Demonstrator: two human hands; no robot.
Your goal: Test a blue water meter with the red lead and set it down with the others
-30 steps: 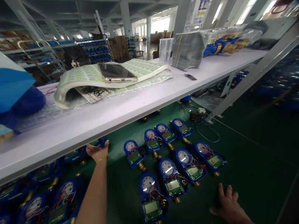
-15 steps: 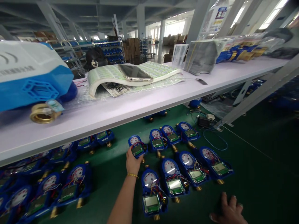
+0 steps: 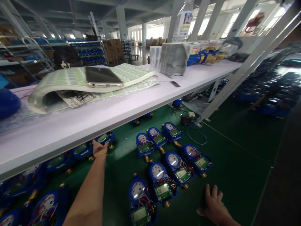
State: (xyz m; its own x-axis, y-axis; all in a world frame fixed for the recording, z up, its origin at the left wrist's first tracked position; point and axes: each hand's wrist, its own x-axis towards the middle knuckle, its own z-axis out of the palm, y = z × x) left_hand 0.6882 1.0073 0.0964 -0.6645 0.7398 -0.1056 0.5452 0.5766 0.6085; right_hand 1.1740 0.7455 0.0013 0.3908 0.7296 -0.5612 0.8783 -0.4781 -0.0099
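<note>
My left hand [image 3: 100, 148] grips the near left edge of a blue water meter [image 3: 105, 137], its fingertips partly hidden behind the casing. That meter has a green circuit board with a display and stands beside another water meter [image 3: 81, 150] at the end of the left row. My right hand [image 3: 213, 202] rests on the green floor with its fingers spread, holding nothing. Nearest to it is a water meter [image 3: 197, 160] with a white dial, loose wires and a lit display, one of several in the right group.
A white shelf [image 3: 131, 105] juts out above the left row. On it lie a phone [image 3: 103, 76] on label sheets [image 3: 134, 73], a grey stack [image 3: 174, 59] and bagged brass fittings [image 3: 207, 58]. A metal post [image 3: 235, 75], a blue cable [image 3: 199, 140] and more meters stand at the right.
My left hand has carried the water meter left, from beside the right group to the end of the left row. The view has turned right. My right hand stays spread on the floor.
</note>
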